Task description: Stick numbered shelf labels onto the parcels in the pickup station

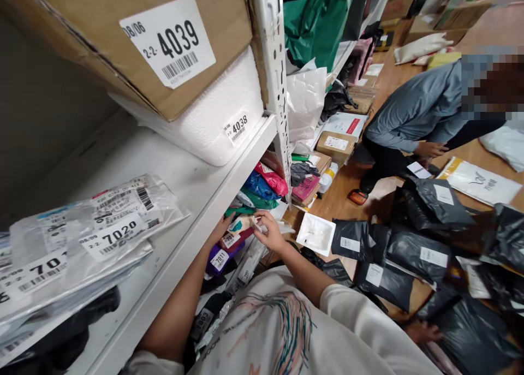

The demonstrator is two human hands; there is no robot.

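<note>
- The lower shelf bay (249, 211) under the white shelf board (196, 200) is stuffed with soft mailers: a red one (273, 179), a blue one (258, 186), a green one (256, 201), a purple one (221, 257) labelled 7011, and more that I cannot count.
- On the shelf board sit two clear bags (102, 227), one marked 7020, beside one white foam parcel (221, 118) marked 4038 and one cardboard box (135, 36) marked 4039 lying on top of it.
- My left hand (224, 228) reaches in under the shelf edge, its fingers pressed against the beige parcel (241, 224); whether they close round it I cannot tell.
- My right hand (270, 232) is bent at the wrist, fingers pinched on the small white label end (258, 226) of that same parcel, which sits at the front of the bay.
- Black mailers (413, 249) lie scattered over the floor; a crouching person (413, 113) in grey works near them.
</note>
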